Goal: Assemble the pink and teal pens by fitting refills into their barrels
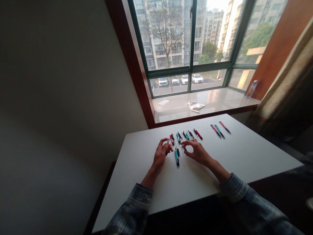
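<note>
My left hand (162, 153) rests on a white table (244, 153) with its fingers pinched round a small dark pen part at its fingertips. My right hand (197, 151) sits just to the right, thumb and forefinger curled into a pinch on a small piece I cannot make out. Between the two hands lies a teal pen (176, 158) beside thin refills. Beyond the fingers is a row of several red, teal and black pen pieces (186, 135).
Three whole pens (220, 129), red and teal, lie apart at the table's far right. Behind the table runs a window sill (220, 101) with a crumpled plastic bag (195, 105) and a clear bottle (251, 88). A curtain (288, 91) hangs at the right.
</note>
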Demonstrator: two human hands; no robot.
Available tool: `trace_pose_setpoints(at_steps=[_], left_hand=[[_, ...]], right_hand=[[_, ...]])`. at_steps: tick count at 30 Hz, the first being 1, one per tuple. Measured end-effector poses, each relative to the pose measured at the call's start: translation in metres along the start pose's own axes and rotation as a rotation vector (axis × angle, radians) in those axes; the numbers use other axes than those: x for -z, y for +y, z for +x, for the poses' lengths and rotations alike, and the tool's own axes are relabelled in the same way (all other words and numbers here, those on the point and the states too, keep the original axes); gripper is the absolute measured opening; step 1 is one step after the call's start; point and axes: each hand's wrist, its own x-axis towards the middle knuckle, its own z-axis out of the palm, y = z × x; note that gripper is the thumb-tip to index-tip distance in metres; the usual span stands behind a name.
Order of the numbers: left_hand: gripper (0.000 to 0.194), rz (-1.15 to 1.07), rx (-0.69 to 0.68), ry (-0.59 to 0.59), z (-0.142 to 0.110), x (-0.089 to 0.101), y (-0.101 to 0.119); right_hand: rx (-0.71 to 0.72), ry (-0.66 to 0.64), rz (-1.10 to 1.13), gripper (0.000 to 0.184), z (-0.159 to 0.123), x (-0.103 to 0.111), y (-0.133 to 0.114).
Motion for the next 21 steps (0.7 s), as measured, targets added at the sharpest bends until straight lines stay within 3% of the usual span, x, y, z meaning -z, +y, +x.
trace_pose_setpoints(at_steps=[6, 10, 15, 21], left_hand=[[0.034, 0.017, -0.013, 0.065, 0.001, 0.001, 0.0], [0.036, -0.068, -0.021, 0.056, -0.001, 0.001, 0.003], [0.031, -0.078, -0.037, 0.055, -0.001, 0.002, 0.002], [0.035, -0.141, -0.022, 0.125, 0.002, 0.006, -0.002]], right_hand=[[-0.01, -0.012, -0.034, 0.044, 0.0, -0.004, 0.006], [0.02, 0.024, -0.022, 0.032, 0.0, -0.002, 0.004], [0.01, 0.092, 0.073, 0.012, -0.003, -0.007, -0.024], [-0.093, 0.16, 0.276, 0.025, -0.008, -0.027, -0.061]])
